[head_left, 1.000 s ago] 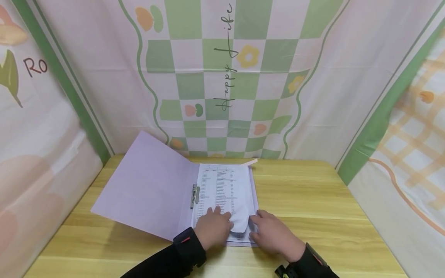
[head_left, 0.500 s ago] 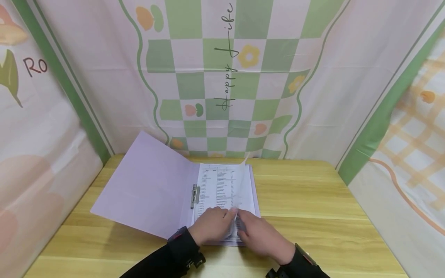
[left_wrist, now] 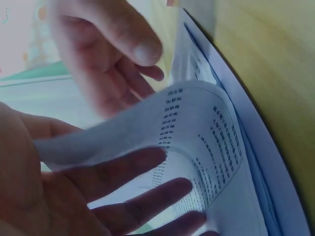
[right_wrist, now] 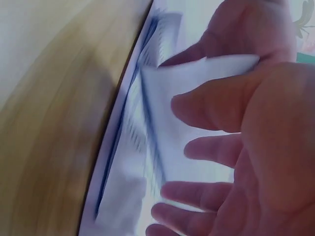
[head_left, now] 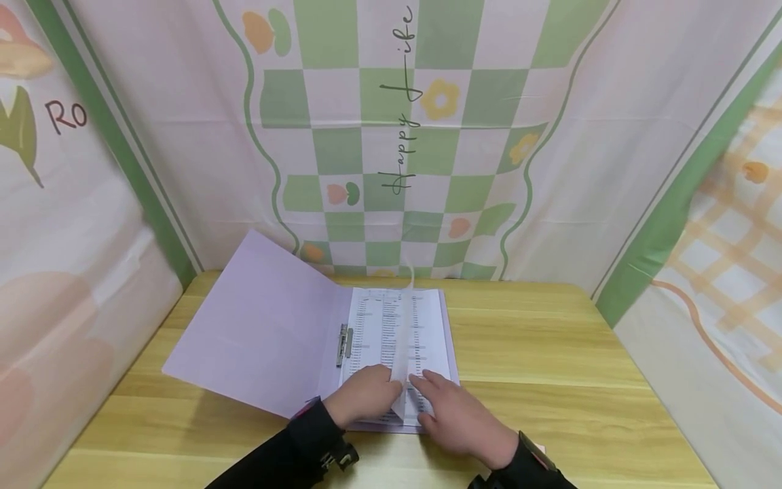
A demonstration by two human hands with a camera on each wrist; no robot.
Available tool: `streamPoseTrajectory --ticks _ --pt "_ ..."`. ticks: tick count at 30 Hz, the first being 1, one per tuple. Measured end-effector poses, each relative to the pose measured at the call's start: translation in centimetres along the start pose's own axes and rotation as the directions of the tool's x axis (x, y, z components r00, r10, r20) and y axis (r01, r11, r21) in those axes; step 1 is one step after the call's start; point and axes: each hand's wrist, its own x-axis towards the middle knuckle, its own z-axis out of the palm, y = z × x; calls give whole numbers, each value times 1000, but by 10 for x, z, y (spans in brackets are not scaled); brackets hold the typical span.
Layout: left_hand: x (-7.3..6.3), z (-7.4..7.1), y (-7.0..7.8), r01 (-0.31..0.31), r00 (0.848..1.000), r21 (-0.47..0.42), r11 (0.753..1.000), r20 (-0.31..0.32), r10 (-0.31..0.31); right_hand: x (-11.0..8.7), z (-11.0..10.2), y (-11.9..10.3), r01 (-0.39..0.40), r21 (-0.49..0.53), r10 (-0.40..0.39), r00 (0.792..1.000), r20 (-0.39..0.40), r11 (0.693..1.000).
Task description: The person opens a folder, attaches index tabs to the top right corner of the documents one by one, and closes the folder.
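A lavender folder [head_left: 263,326] lies spread on the table, its left cover raised at a slant. Printed sheets [head_left: 427,339] are stacked on its right side, beside a metal clip [head_left: 343,345] at the spine. My left hand [head_left: 365,392] pinches the right part of the top sheet [left_wrist: 197,128] between thumb and fingers, and that sheet curves up off the stack. Over the lower right of the pages, my right hand [head_left: 463,415] has its fingers extended and holds nothing. In the right wrist view its fingers [right_wrist: 197,196] are spread beside the lifted sheet.
The wooden table [head_left: 537,360] extends to both sides of the folder. Behind it hangs a checkered cloth [head_left: 391,136] with more printed cloth at left and right. A small pale object [head_left: 540,448] shows beside my right cuff.
The top sheet's right side has been lifted and turned leftward, uncovering print below. My left hand went from lying on the page to pinching the sheet. The right hand moved left, then off the sheet.
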Motion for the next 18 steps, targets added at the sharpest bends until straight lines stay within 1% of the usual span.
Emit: streamPoseTrajectory --ticks 1,2,3,4,5,7,9,10,12,15,18 --pt "-1 0 0 15 1000 -30 999 -11 -15 -1 0 2 -11 -22 11 1000 -3 1000" --pt "-3 -1 0 42 998 -81 996 -35 -45 -3 0 5 -20 -52 19 1000 -6 998" --pt "-5 -1 0 79 994 -143 987 -58 -88 -4 0 7 -29 -80 29 1000 -8 996" --pt "-7 -1 0 87 992 -152 985 -79 -100 -6 0 9 -36 -111 35 999 -6 993" --pt "-9 -1 1 80 990 -137 987 -107 -95 -7 0 11 -41 -139 41 999 -2 989" --pt "-12 -1 1 63 985 -80 995 -155 -75 -9 1 13 -47 -182 51 999 15 982" --pt "-15 -3 3 35 982 11 999 -189 -32 -11 1 15 -42 -219 50 998 29 975" --pt "-16 -4 3 18 980 67 998 -201 -4 -12 1 16 -35 -237 44 998 33 971" --pt "-19 -7 5 -3 977 165 986 -209 38 -13 1 18 -23 -265 34 999 36 964" --pt "-22 -9 6 -17 974 301 953 -211 84 -13 -1 18 -10 -296 20 999 31 955" --pt "-25 -11 7 -7 975 367 930 -203 88 -12 -1 18 -22 -298 33 999 33 954"
